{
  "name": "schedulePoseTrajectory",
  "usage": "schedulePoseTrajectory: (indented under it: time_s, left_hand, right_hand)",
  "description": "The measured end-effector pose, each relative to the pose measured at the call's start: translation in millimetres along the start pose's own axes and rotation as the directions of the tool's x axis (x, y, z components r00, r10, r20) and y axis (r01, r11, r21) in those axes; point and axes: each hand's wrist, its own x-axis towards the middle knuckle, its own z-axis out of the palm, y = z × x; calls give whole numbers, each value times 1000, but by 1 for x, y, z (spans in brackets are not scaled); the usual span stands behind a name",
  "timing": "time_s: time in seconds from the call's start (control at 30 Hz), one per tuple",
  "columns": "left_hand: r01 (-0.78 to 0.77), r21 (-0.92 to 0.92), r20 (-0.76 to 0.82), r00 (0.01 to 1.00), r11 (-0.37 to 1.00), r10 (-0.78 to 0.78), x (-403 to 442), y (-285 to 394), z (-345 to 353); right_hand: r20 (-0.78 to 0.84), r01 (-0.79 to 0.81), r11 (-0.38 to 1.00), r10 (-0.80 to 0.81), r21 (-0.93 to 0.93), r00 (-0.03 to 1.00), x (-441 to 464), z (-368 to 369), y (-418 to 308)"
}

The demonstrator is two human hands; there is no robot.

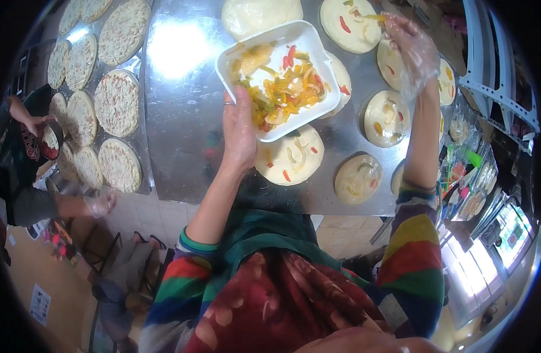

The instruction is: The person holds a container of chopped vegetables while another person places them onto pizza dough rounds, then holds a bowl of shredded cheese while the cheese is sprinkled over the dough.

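Observation:
My left hand [240, 129], bare with a ring on it, grips the near left side of a white tray [303, 35], thumb over the rim. Inside the tray lie sliced peppers [291, 88] in yellow, red and green. My right hand [410, 50], in a clear plastic glove, pinches a yellow pepper strip [373, 17] above a round dough base [344, 32] at the top. That base carries a few pepper pieces. Below the tray sits another dough base [291, 162] with scattered strips. More topped bases, such as this one [387, 117], lie under and beside my right forearm.
A plain dough round [261, 16] lies behind the tray on the metal table [182, 129]. Several crumb-covered rounds [117, 103] fill the left side. A co-worker there holds a bowl [50, 141]; their gloved hand [101, 203] is lower. A metal rack [500, 76] stands right.

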Motion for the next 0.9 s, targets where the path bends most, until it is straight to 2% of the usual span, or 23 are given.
schedulePoseTrajectory:
  time_s: [0.03,0.13,0.23,0.27,0.37,0.47,0.57,0.7,0.73,0.8,0.87,0.9]
  left_hand:
    - [9,-5,-6,1000,1000,-9,-1,1,0]
    - [21,-20,-17,1000,1000,-22,-3,5,-1]
    - [14,-35,-23,1000,999,-15,-3,4,-3]
    - [16,-35,-32,999,999,-17,-4,5,-3]
    - [-4,16,-25,1000,1000,4,-2,6,-6]
    - [-17,41,2,1000,999,17,-2,9,-6]
    - [-17,42,11,1000,999,16,-1,11,-6]
    - [-19,56,-1,1000,998,19,-1,12,-9]
    - [-17,-68,9,1000,998,18,-1,12,-10]
    - [-28,-70,2,1000,997,28,-3,14,-8]
    - [-35,-23,18,999,999,35,-5,18,-6]
    - [-37,27,35,999,999,36,-6,20,-6]
  right_hand:
    - [-48,6,1000,-7,-23,999,16,-2,10]
    - [-127,114,957,-152,-267,980,41,5,15]
    - [-217,81,939,-161,-335,963,76,11,47]
    - [-156,333,753,-496,-568,854,85,9,69]
    - [-133,147,752,-298,-643,945,74,8,69]
    - [-106,130,762,-252,-635,962,71,-5,98]
    - [-89,81,795,-167,-602,982,44,2,69]
    - [-13,136,793,-178,-594,984,26,3,45]
    - [-12,156,810,-197,-565,980,20,5,36]
    - [17,174,856,-189,-486,982,-6,14,1]
    - [111,125,855,-80,-503,991,-47,33,-54]
    - [217,206,883,-122,-422,968,-59,38,-60]
